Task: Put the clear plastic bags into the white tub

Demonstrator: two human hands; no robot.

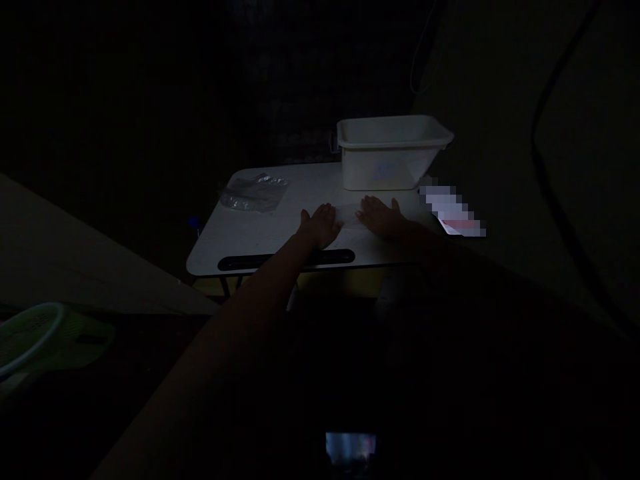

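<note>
My left hand point(321, 225) lies flat on the white table point(270, 233), fingers spread, just behind a black slot near the front edge. To its right, my right hand point(379, 216) also rests palm down with fingers apart. Between the two hands is a thin, clear sheet or bag point(349, 213), touched by the fingers of both; its outline is faint in the dim light. A crumpled clear plastic bag point(256, 192) lies at the table's back left.
A white plastic tub point(383, 163) stands at the back right of the table. Beside it is a pixelated flat item point(453, 210) at the right edge. A green basket point(60, 340) is low at the left. A dark cable hangs at the right.
</note>
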